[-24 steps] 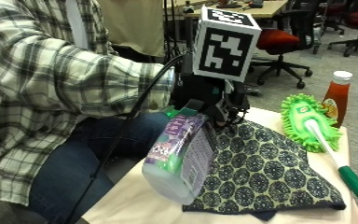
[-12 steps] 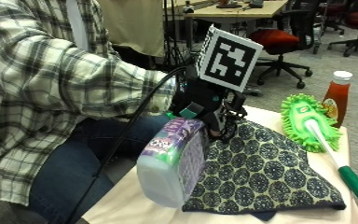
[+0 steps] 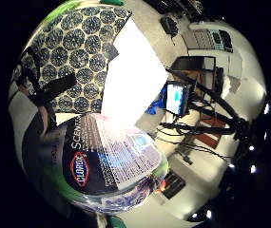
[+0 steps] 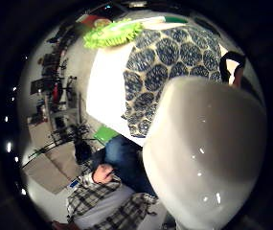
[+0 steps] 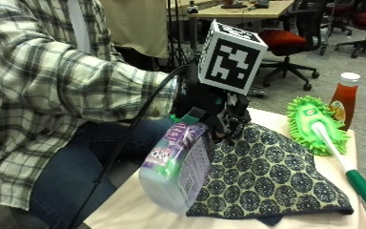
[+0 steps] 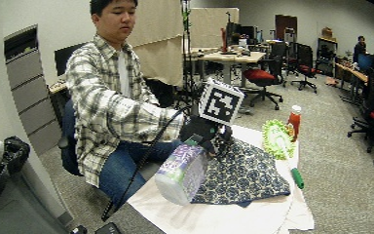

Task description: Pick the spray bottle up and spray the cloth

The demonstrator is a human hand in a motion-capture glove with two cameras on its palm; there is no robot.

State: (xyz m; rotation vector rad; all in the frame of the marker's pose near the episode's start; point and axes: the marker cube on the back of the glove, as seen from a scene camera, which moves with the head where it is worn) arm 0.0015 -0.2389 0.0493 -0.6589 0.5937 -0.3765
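My gloved right hand [image 5: 209,109] grips the neck of a translucent spray bottle [image 5: 175,165] with a purple label, held tilted above the near edge of the table, its base toward the camera. The bottle's base fills the thumb side palm view [image 4: 205,158], and its label [image 3: 109,161] is close in the little finger side view. The dark blue patterned cloth [image 5: 269,171] lies flat on the white table cover [image 5: 129,212], just beyond and below the bottle's head. The same cloth shows in the palm views [image 3: 71,54] [image 4: 172,57]. The nozzle is hidden behind my hand.
A green fluffy duster [image 5: 315,125] with a green-tipped white handle [image 5: 345,169] lies along the cloth's far side. A red sauce bottle [image 5: 344,98] stands at the table's back corner. The person's legs [image 5: 91,167] are against the table's near side.
The hand has lifted and tipped the bottle a little further, so its base swings toward the camera; the cloth and duster lie as before.
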